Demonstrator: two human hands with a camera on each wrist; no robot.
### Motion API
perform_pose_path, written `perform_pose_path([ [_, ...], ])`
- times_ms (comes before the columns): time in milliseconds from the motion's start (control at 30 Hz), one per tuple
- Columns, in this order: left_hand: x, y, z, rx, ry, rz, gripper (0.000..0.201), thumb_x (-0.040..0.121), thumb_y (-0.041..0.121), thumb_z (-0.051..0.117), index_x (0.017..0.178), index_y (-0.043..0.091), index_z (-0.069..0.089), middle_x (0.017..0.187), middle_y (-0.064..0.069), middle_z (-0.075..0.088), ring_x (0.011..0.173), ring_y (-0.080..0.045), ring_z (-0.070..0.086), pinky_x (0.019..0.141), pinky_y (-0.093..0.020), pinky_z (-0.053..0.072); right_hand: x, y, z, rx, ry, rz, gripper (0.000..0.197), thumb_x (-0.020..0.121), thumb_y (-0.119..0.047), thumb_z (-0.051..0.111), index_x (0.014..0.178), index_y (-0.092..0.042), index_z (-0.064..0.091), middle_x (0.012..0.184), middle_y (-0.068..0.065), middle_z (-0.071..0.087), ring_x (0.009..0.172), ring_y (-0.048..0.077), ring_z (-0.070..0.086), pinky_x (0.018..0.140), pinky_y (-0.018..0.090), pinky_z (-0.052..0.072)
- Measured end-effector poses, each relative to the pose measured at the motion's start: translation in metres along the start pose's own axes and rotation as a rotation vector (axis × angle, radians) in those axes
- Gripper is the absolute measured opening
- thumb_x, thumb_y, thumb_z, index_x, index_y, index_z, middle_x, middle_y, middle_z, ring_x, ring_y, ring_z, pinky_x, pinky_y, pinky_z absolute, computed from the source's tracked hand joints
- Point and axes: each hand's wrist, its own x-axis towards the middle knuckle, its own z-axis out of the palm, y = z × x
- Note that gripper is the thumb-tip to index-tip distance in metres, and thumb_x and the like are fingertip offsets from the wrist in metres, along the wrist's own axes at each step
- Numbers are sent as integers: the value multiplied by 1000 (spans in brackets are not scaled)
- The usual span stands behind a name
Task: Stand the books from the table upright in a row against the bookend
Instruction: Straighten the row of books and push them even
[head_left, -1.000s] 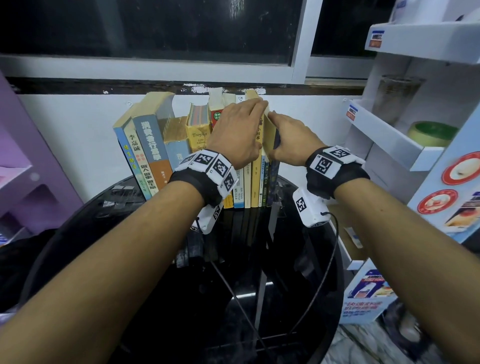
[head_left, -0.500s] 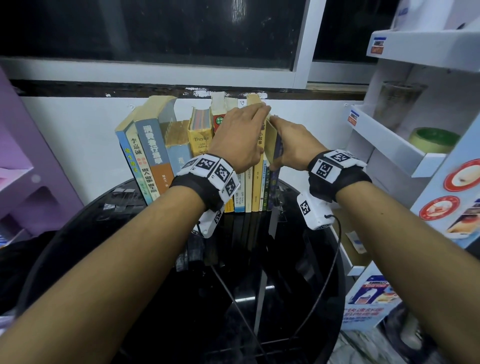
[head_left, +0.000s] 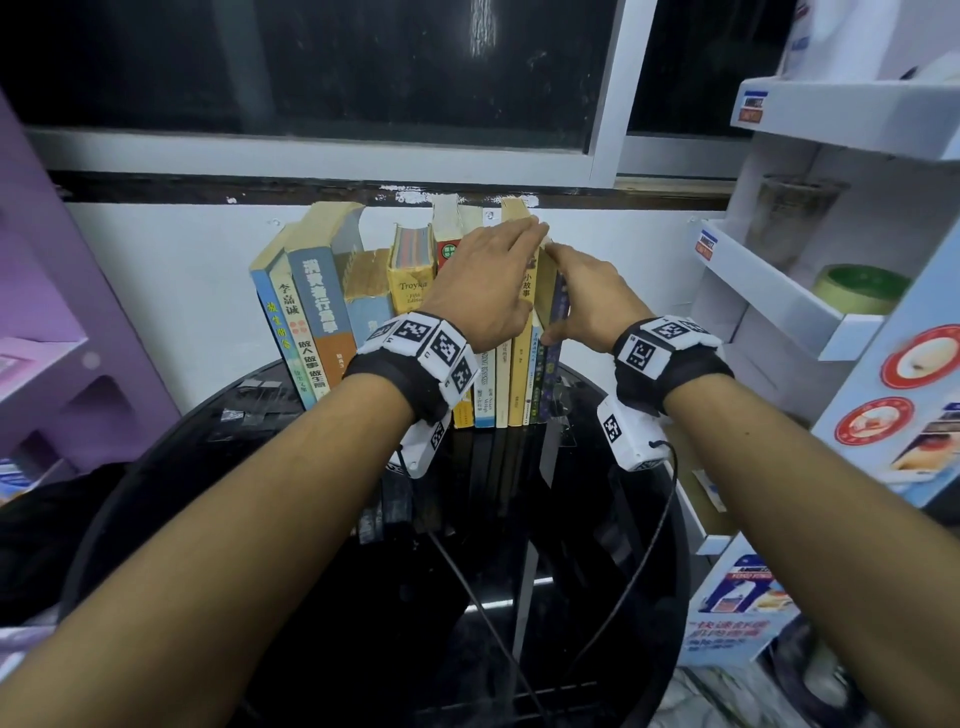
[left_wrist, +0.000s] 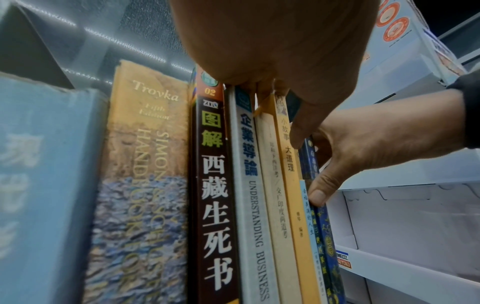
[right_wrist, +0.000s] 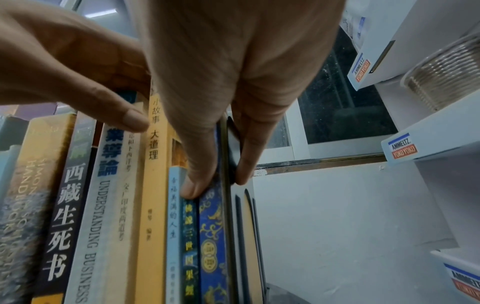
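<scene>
Standing spines-out, upright books meet the bookend.

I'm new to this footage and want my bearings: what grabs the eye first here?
A row of upright books at the back of a round black glass table. Both hands meet at its right end: the left hand rests on the tops, the right hand pinches the black bookend.

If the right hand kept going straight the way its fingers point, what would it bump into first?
Probably the white wall behind the row: the right hand grips the dark blue book and black bookend, fingers pointing past them. Depth is unclear.
</scene>
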Motion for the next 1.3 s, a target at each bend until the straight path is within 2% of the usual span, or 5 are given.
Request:
perform_pose_path([
  [233,-20,-21,-22,-37,190,-11,63,85,27,58,144,19,36,151,-1,37,143,-19,25,118,-36,11,-15,-4,2,222,-3,143,111,68,-12,85,150,-17,10,130,12,57,111,28,60,85,36,51],
  [567,-83,-88,-44,-296,496,-418,61,79,22,59,137,7,46,143,-10,45,134,-24,38,114,-36,27,-21,-22,8,428,33,297,80,73,-29,82,134,-12,34,128,7,59,112,26,60,85,35,49],
  [767,-118,-128,-40,-677,321,-813,69,86,36,63,145,13,34,147,-8,40,134,-25,40,110,-41,35,-25,-31,20,470,92,350,90,73,-31,82,142,-12,28,132,8,57,113,28,60,87,37,49],
  [900,-129,-132,-35,-846,176,-780,42,95,23,55,134,18,41,118,6,55,104,-16,55,84,-25,40,-31,-36,23,464,110,341,100,75,-25,82,149,-14,16,134,9,56,115,29,59,93,41,47],
  [1300,-125,-123,-30,-722,98,-714,55,95,28,56,143,23,30,126,-2,58,98,-18,55,83,-30,40,-30,-35,23,439,107,313,76,76,-25,80,134,-16,33,123,6,63,107,26,64,83,39,51],
])
